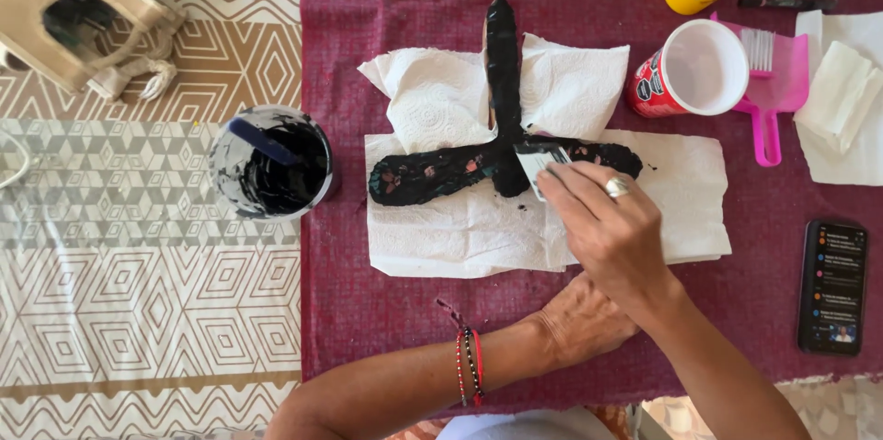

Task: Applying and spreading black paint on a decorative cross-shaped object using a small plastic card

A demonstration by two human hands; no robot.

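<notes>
Counter draped in geometric-print cloth (138, 311) and coarse maroon mat (386, 311). Left to right: plastic cup (271, 162) smeared with black paint; black-painted cross-shaped piece (501, 150), lumpy and glossy, lying on embossed paper towels (441, 228); left hand (584, 320), palm flat on mat, fingers hidden, their state cannot be told; right hand (612, 238), ringed, fingers pinching small brush (536, 164) against cross centre; dark smartphone (832, 285).

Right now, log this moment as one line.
right hand: pressing small sponge on black-painted cross | left hand: resting on maroon cloth | paint cup: left of cross
</notes>
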